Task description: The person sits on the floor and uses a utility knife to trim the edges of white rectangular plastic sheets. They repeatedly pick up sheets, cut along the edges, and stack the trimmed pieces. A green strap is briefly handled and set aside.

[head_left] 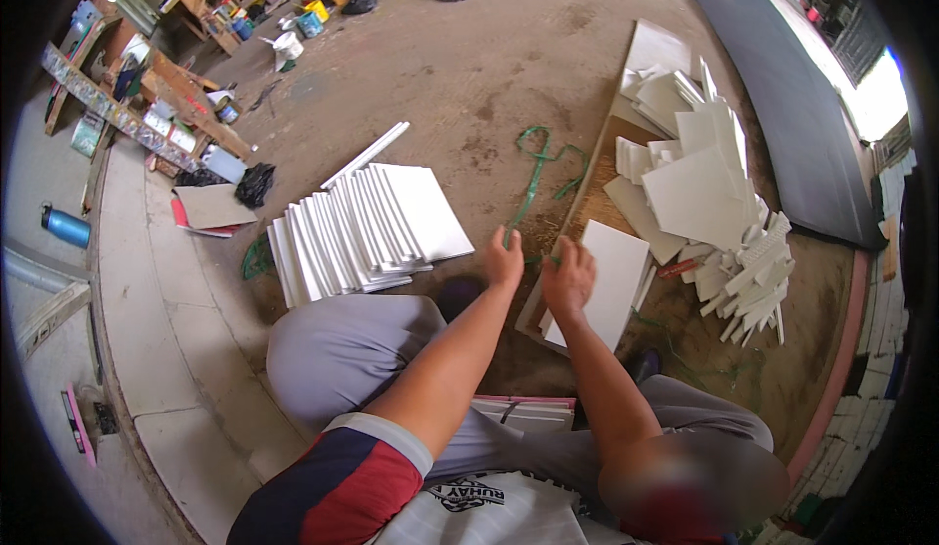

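Twine, green (533, 188), right of white panel stack (362, 222); left hand (504, 259) pinches it; right hand (570, 279) curled, grasp unclear; apparent step, readying twine; next move likely calls for steady tension.

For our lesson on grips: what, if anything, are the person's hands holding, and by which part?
Green twine: the left hand appears to pinch it at the near end of its loose, looping stretch. Whether the right hand grips it is unclear.
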Available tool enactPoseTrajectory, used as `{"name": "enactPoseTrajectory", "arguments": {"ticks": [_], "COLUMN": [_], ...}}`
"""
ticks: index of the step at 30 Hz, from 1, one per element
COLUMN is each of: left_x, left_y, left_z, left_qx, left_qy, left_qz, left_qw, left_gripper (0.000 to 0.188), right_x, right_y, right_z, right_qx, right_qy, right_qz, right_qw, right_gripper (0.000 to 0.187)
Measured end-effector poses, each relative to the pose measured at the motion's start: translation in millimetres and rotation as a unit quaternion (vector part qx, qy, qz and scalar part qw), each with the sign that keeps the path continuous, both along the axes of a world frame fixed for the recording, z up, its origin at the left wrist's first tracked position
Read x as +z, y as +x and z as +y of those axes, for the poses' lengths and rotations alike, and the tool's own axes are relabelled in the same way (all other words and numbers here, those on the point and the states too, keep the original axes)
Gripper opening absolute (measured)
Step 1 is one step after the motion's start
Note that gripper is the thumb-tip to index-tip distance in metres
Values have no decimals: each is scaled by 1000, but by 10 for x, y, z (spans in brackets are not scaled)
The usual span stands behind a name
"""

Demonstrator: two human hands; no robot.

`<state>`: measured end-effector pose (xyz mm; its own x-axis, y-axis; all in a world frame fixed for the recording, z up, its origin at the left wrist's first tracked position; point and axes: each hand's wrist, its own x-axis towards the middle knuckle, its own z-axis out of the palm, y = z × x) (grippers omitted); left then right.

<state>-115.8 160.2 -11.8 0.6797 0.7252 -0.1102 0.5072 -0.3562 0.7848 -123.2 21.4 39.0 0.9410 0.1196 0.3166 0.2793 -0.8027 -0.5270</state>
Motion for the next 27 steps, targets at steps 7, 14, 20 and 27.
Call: {"name": "enactPoseTrajectory", "arguments": {"ticks": [7, 14, 20, 27], "left_x": [319, 281, 324, 758], "left_y": [-87, -189, -12, 239], "left_z": [1126, 1464, 1482, 1230], "left_qx": [245, 266, 173, 100], "left_qy": [3, -53, 3, -16], "left_qz": [90, 8, -2, -22], "left_qw": [965, 962, 985, 995], "left_gripper": [42, 53, 66, 36], "right_x": [-461, -438, -339, 61], "right_y": [-247, -187, -51, 389], "right_z": [1396, 2022, 1754, 1244], "right_qx": [293, 339, 230, 294], "right_qy": [-3, -114, 49, 150], "right_qz": [101, 220, 225, 122], "right_qw": [951, 908, 946, 936], "right_gripper": [39, 45, 45, 52]}}
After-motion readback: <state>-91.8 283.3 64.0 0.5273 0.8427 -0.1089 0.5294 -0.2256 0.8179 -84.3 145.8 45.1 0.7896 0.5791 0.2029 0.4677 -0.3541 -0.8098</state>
